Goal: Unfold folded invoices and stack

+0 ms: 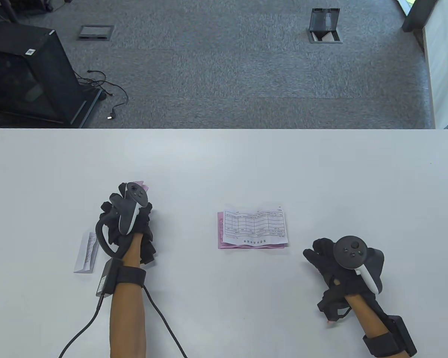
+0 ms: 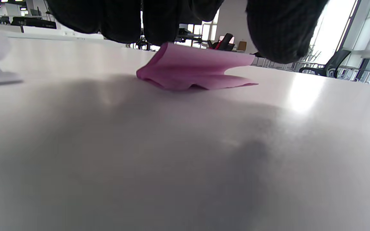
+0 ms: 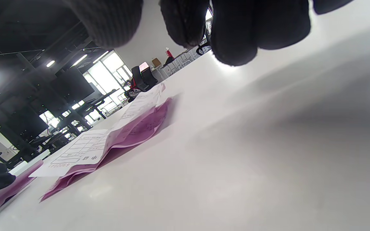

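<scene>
Folded pink invoice [image 2: 194,69]: lies on the white table [image 1: 224,160] left of centre in the table view, almost wholly covered by the left hand [image 1: 128,223], a pink corner showing at its far side. Left wrist view shows gloved fingertips [image 2: 278,38] down at its far edge; whether they pinch it or only touch, I cannot tell. Its long axis appears to run left to right, folded edge at left. Right hand [image 1: 343,268]: lower right, loosely curled, holding nothing. Stack of unfolded invoices [image 1: 254,228]: centre, white printed sheet over pink, long axis left to right. Folded white slip [image 1: 86,253]: far left, awaiting its turn. Step in hand, by my judgement: taking up the pink one; next calls for opening it and laying it on the stack.
</scene>
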Tool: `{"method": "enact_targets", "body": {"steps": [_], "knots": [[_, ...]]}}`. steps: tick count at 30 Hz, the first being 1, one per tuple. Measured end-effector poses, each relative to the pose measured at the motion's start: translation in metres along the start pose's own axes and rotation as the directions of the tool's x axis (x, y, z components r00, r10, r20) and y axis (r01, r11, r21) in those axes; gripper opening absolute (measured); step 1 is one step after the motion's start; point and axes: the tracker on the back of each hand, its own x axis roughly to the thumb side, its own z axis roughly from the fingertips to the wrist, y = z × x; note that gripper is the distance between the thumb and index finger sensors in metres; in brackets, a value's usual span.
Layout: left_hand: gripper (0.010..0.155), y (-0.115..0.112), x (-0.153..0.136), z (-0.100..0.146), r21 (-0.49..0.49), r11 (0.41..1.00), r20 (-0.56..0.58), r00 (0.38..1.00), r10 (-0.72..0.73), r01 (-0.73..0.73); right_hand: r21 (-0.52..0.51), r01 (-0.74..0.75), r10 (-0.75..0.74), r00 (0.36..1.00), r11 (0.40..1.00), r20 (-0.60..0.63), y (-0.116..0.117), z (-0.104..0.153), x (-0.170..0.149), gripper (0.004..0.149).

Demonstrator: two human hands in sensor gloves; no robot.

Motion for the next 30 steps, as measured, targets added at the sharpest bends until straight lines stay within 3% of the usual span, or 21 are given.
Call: {"method": "enact_targets", "body": {"steps": [5, 8, 12, 16, 21, 26, 30], "knots": [[0.079, -0.006, -0.006, -0.015, -0.022, 0.999, -0.03, 0.999, 0.023, -0.023, 0.005, 0.001, -0.001, 1.0, 1.0, 0.02, 0.002, 0.002, 0.004, 0.056], [0.071, 0.0, -0.01, -0.018, 0.052, 0.998, -0.057, 0.998, 0.03, -0.027, 0.014, -0.003, 0.003, 1.0, 1.0, 0.019, 0.004, 0.001, 0.003, 0.056], [0.049, 0.005, -0.017, -0.017, 0.124, 0.992, -0.068, 0.998, -0.008, 0.017, 0.016, 0.003, -0.003, 1.0, 1.0, 0.013, 0.005, 0.001, 0.003, 0.056], [0.042, 0.015, -0.024, -0.003, 0.231, 0.965, -0.004, 0.992, 0.126, -0.121, 0.022, 0.024, -0.024, 1.0, 0.999, 0.016, 0.006, 0.002, 0.006, 0.055], [0.042, 0.038, -0.019, 0.036, 0.245, 0.934, 0.161, 0.961, 0.227, -0.261, 0.046, 0.074, -0.076, 0.996, 0.996, 0.04, 0.011, 0.004, 0.018, 0.055], [0.043, 0.043, -0.005, 0.092, 0.098, 0.864, 0.334, 0.834, 0.439, -0.494, 0.09, 0.13, -0.137, 0.988, 0.987, 0.07, 0.019, 0.009, 0.035, 0.058], [0.043, 0.028, 0.013, 0.14, -0.045, 0.835, 0.446, 0.737, 0.508, -0.548, 0.144, 0.184, -0.2, 0.975, 0.972, 0.101, 0.029, 0.014, 0.049, 0.065]]}}
